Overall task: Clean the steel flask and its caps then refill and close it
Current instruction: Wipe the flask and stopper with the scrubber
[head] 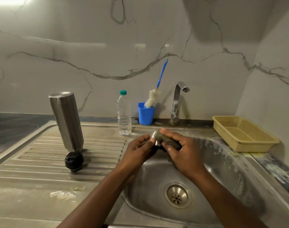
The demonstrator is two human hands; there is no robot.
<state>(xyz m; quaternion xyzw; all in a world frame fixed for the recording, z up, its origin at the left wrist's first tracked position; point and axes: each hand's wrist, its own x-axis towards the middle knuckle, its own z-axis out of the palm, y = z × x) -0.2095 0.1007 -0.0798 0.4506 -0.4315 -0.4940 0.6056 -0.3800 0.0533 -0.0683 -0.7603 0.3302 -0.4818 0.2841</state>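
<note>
- You are scrubbing the steel cap (154, 135) over the sink basin (222, 162), just right of the frame's centre; your left hand (138, 149) is gripping the cap by its rim while your right hand (183, 150) is pressing a dark scouring pad (166, 139) over its dome.
- Keep turning the cap with the left hand as the pad is rubbing, so the whole curve is getting covered, and be working the pad inside the rim too; that underside is hidden from view, so it is probably the part still needing attention.
- Stay over the basin, since a wet cap is likely to be slipping.
- The steel flask (66, 120) is standing upside down, mouth down, on the draining board at middle left, and the black inner cap (74, 161) is lying just in front of it.
- Counting: one flask, two caps (one steel, one black), one plastic water bottle (124, 114) with a green lid, one blue cup (146, 114) holding one bottle brush (152, 99), one tap (177, 102), one yellow basket (242, 134) at the right of the worktop.
</note>
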